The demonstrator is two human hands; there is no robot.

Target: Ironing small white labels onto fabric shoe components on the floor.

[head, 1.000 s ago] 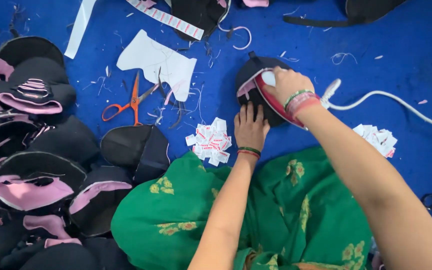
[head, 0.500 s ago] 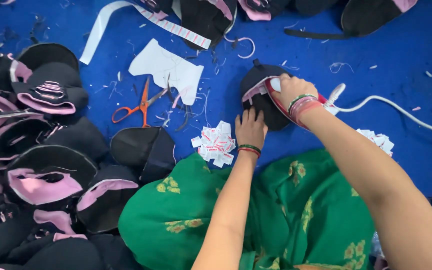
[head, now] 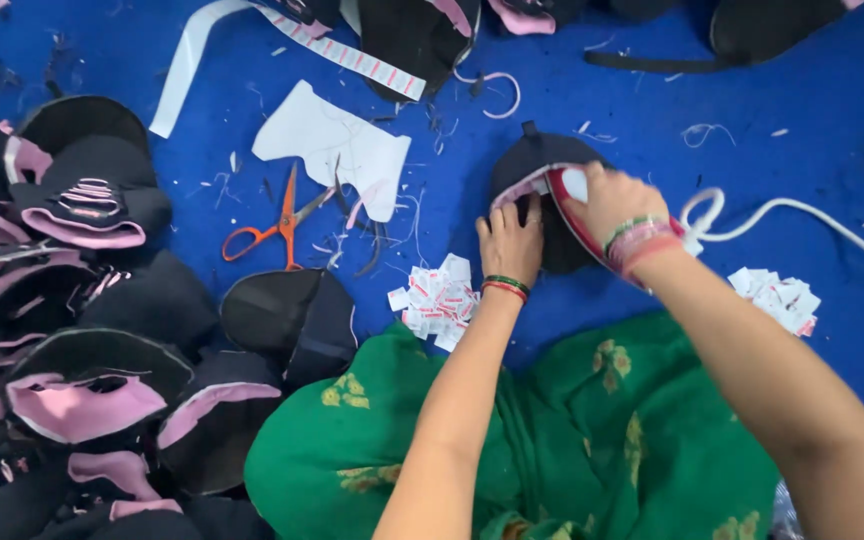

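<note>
A black fabric piece with a pink edge (head: 530, 165) lies on the blue floor cloth (head: 802, 90). My left hand (head: 512, 243) presses flat on its near side, fingers together. My right hand (head: 617, 205) grips the handle of a red and white iron (head: 564, 200) that rests on the piece. A white cord (head: 782, 208) runs from the iron to the right. A small heap of white and red paper labels (head: 434, 300) lies just left of my left wrist.
Orange scissors (head: 274, 225) and a white paper pattern (head: 327, 148) lie to the left. Stacks of black and pink fabric pieces (head: 82, 330) fill the left side. More labels (head: 777, 298) sit at the right. Green cloth (head: 572, 450) covers my lap.
The view has shifted slightly. My right hand has slid the iron a little across the black piece; my left hand stays pressed on the fabric.
</note>
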